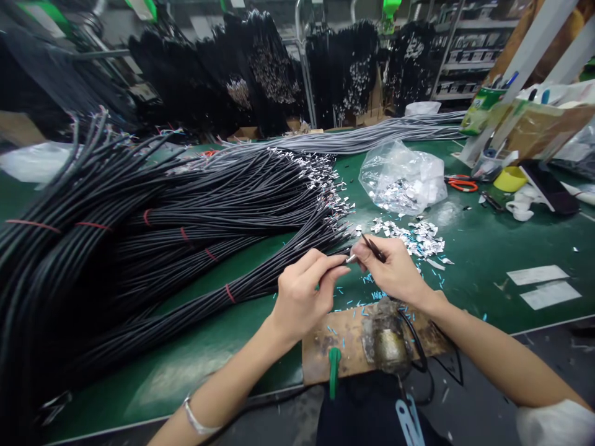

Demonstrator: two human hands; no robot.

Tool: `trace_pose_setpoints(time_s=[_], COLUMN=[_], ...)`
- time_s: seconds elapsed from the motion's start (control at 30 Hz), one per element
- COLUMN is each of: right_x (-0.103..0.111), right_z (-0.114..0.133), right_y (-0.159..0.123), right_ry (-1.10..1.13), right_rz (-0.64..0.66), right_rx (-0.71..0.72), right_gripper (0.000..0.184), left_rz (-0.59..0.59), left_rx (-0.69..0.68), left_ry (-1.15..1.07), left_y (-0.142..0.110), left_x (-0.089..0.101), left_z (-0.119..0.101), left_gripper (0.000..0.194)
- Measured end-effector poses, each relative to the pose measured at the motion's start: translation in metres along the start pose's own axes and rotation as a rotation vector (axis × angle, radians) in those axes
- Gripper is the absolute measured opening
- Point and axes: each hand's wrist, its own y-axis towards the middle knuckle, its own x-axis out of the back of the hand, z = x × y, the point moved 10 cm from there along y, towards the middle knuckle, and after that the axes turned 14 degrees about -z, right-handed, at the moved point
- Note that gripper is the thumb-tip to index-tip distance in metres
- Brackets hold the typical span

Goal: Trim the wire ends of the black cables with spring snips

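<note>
My left hand (304, 291) is closed in a pinch on the end of a black cable, of which a short whitish tip (351, 258) sticks out toward my right hand. In my right hand (395, 266) is a slim dark tool (374, 249) that looks like tweezers, while its thumb and finger come together at the cable's tip. Bundles of black cables (232, 210), tied with red bands, lie to the left with stripped, silvery-white ends. Just beyond my right hand is a pile of foil scraps (421, 238), and small blue bits lie scattered below it.
A clear plastic bag (404, 176) of scraps stands behind the pile. Close to me, a metal device (390, 341) sits on a wooden board (320, 356) with a green clamp (334, 368). Orange-handled scissors (462, 183), yellow tape (510, 179) and a phone (548, 186) lie right.
</note>
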Motion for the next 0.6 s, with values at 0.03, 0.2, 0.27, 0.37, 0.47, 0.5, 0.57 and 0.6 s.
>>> trace_pose_setpoints(time_s=[0.03, 0.2, 0.27, 0.37, 0.47, 0.5, 0.57, 0.6], right_x=[0.0, -0.006, -0.01, -0.012, -0.002, 0.002, 0.006, 0.006], right_z=[-0.001, -0.009, -0.011, -0.011, -0.008, -0.005, 0.005, 0.009], right_y=[0.0, 0.0, -0.002, -0.003, -0.002, -0.002, -0.003, -0.003], right_ry=[-0.002, 0.091, 0.159, 0.191, 0.097, 0.049, -0.041, -0.075], right_rz=[0.001, 0.051, 0.086, 0.096, -0.001, -0.037, -0.068, -0.062], right_rx=[-0.012, -0.105, -0.142, -0.147, -0.094, -0.058, 0.025, 0.063], right_gripper=[0.043, 0.043, 0.043, 0.039, 0.03, 0.031, 0.03, 0.028], left_rz=[0.02, 0.083, 0.113, 0.16, 0.129, 0.108, 0.074, 0.07], left_rx=[-0.004, 0.068, 0.153, 0.326, 0.492, 0.528, 0.56, 0.56], left_ry=[-0.005, -0.059, -0.082, -0.152, -0.23, -0.246, -0.26, -0.257], left_y=[-0.001, -0.004, -0.004, -0.007, -0.008, -0.007, -0.006, -0.005], left_x=[-0.003, -0.009, -0.011, -0.015, -0.013, -0.011, -0.007, -0.006], left_z=[0.0, 0.005, 0.011, 0.024, 0.038, 0.042, 0.045, 0.046], left_gripper=[0.011, 0.013, 0.015, 0.02, 0.022, 0.022, 0.023, 0.023])
